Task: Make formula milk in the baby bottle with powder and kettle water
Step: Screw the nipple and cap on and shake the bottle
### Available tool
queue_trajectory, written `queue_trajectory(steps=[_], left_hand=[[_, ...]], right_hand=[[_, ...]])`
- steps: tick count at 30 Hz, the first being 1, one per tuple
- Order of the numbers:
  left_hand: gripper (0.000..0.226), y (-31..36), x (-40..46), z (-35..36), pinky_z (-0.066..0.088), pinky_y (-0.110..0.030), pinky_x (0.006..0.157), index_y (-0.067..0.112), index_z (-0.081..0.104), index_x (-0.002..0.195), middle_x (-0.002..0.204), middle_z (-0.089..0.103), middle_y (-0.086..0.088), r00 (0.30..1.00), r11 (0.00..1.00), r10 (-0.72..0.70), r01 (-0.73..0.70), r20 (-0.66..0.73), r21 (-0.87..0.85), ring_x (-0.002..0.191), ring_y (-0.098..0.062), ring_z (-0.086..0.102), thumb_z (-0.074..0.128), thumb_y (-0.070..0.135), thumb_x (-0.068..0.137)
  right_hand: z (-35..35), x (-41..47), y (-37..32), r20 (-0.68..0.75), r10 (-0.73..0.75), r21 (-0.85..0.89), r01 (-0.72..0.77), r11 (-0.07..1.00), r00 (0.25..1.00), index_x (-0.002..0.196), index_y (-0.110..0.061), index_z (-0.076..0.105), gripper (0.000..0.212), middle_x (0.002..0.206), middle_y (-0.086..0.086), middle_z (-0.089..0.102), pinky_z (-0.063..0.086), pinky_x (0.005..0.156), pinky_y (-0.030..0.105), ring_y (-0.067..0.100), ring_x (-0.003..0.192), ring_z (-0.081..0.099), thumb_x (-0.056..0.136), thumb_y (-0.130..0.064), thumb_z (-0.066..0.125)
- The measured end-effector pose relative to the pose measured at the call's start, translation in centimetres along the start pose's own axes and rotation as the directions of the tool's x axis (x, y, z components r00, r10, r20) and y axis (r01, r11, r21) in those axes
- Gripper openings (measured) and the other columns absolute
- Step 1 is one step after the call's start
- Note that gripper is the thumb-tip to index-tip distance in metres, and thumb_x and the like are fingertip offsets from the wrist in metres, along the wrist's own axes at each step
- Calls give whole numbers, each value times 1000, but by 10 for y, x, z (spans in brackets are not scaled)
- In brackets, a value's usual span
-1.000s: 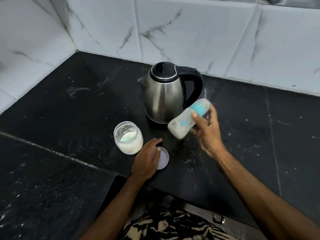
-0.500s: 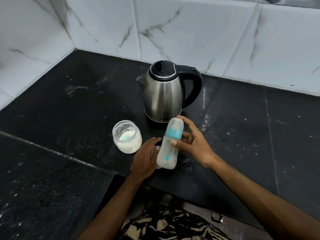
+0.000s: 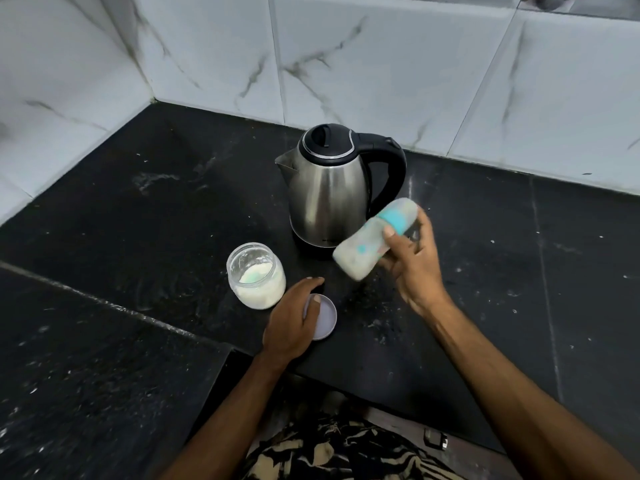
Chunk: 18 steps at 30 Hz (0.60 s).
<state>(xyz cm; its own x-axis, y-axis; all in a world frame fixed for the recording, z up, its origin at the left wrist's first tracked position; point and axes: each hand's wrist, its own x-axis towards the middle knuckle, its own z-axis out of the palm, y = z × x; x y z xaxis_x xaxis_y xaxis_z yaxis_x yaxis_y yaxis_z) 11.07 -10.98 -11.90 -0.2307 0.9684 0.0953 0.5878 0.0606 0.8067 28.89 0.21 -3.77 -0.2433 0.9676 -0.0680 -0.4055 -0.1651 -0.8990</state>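
My right hand [image 3: 414, 263] grips the baby bottle [image 3: 369, 242], which is tilted, blurred by motion, its teal collar and cap end up to the right, its milky body down to the left. It hangs above the counter just right of the steel kettle [image 3: 329, 195], whose black lid is down. An open glass jar [image 3: 256, 275] of white powder stands left of the kettle's base. My left hand [image 3: 294, 318] rests on the jar's pale round lid [image 3: 325, 317], which lies flat on the counter.
The black stone counter [image 3: 138, 216] runs into a corner of white marble-patterned wall tiles [image 3: 381, 64]. White specks dust the counter around the kettle. A lower dark ledge [image 3: 86, 375] lies at the front left. The counter's front edge is close to my body.
Half a second ago the bottle stood nearly upright, low beside my left hand. It has since swung up to the right and tilted, as it was a second ago. My left hand stayed on the lid.
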Motion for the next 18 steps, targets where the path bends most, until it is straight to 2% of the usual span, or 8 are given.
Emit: queue_trajectory(steps=[2, 4, 6, 7, 11, 13, 16, 18], left_hand=[[41, -2, 1, 1, 38, -34, 113, 9, 60, 131, 135, 61, -2, 1000, 1000, 0, 0, 3, 1, 130, -18, 53, 45, 24, 96], [37, -6, 2, 0, 41, -39, 110, 8, 59, 131, 134, 62, -6, 1000, 1000, 9, -9, 28, -13, 126, -23, 56, 53, 19, 96], [37, -8, 3, -1, 44, -42, 106, 7, 59, 130, 131, 62, -7, 997, 999, 33, -31, 67, -34, 122, -24, 58, 62, 14, 93], [37, -8, 2, -1, 43, -40, 107, 6, 59, 129, 132, 62, -5, 997, 999, 40, -38, 59, -31, 122, -24, 58, 59, 17, 93], [41, 0, 0, 0, 33, -20, 111, 10, 60, 130, 134, 60, 4, 1000, 1000, -3, 3, -2, 4, 129, -16, 53, 44, 25, 96], [41, -1, 0, 0, 34, -20, 109, 11, 60, 130, 133, 59, 6, 1000, 1000, 0, 0, 6, 4, 127, -16, 54, 44, 28, 96], [43, -5, 3, -3, 43, -37, 106, 8, 59, 128, 132, 61, -2, 996, 999, 31, -27, 79, -47, 120, -23, 59, 57, 29, 90], [41, -5, 3, -3, 43, -36, 106, 7, 59, 128, 130, 63, -7, 997, 999, 29, -26, 72, -40, 120, -24, 59, 57, 25, 90]], right_hand=[[0, -1, 2, 3, 15, 30, -15, 999, 1000, 144, -24, 36, 72, 109, 5, 72, 61, 77, 43, 24, 100, 70, 81, -17, 71], [0, -13, 11, 157, 93, -140, -71, 988, 983, 141, -30, 39, 74, 117, 14, 68, 61, 75, 37, 25, 101, 70, 79, -13, 77], [-2, -22, 19, 316, 173, -288, -79, 954, 933, 142, -31, 39, 78, 119, 12, 69, 59, 77, 35, 26, 105, 70, 79, -8, 79], [-1, -21, 19, 316, 151, -277, -61, 959, 937, 141, -31, 40, 77, 118, 11, 69, 59, 78, 35, 27, 106, 70, 79, -8, 80], [2, -2, 2, -5, 35, 4, -35, 999, 999, 142, -26, 38, 72, 112, 9, 70, 61, 79, 45, 27, 102, 68, 78, -17, 72], [3, -5, 3, 37, 37, -17, -36, 999, 999, 140, -29, 39, 71, 113, 9, 69, 61, 78, 43, 25, 101, 69, 78, -16, 72], [4, -23, 14, 290, 136, -237, -66, 969, 947, 138, -33, 42, 73, 116, 13, 70, 60, 76, 34, 25, 103, 70, 78, -10, 76], [4, -21, 13, 303, 115, -249, -38, 968, 946, 139, -30, 41, 75, 113, 10, 71, 60, 75, 33, 23, 100, 72, 77, -7, 76]])
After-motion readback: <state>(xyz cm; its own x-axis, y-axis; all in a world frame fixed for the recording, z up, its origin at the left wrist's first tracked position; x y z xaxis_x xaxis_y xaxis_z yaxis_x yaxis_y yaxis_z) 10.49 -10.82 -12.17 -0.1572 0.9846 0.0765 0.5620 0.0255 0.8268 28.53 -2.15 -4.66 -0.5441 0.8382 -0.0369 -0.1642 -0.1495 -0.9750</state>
